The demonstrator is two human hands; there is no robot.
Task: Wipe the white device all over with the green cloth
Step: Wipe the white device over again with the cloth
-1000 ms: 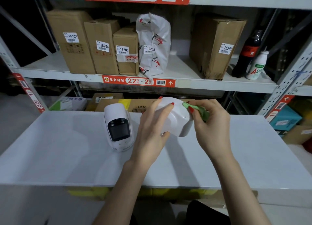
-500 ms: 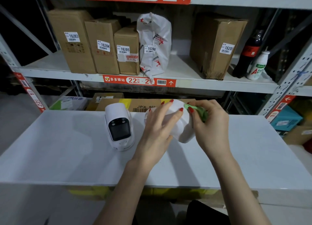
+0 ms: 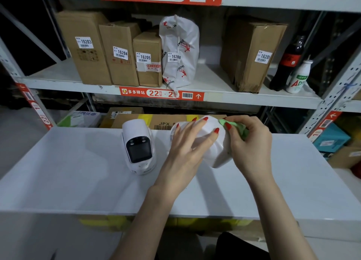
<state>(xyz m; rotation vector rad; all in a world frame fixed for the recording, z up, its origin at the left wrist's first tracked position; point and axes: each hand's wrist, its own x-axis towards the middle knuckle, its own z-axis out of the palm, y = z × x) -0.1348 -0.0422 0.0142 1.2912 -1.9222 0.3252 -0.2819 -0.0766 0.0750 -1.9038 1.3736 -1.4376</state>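
Left hand (image 3: 188,142) fingers are spread and curled over the top of the white device (image 3: 214,142), by which it is held tilted just above the white surface (image 3: 78,171), right of centre. Right hand (image 3: 249,142) is bunched around the green cloth (image 3: 241,128), which is pressed against the device's far right side.

Over the last second the device has been turned slightly within the left hand's grip, so that its rounded lower end is now directed more toward the viewer, and the cloth has been kept at the upper right edge with only a small shift. It is judged that the wiping is under way but confined so far to one side; the faces under the left hand's fingers cannot be reached until the grip is moved, so more turning is likely needed.

A second white device (image 3: 139,147) with a dark screen is stood upright just left of the hands, untouched. Behind, labelled cardboard boxes (image 3: 109,50) are lined on a shelf.
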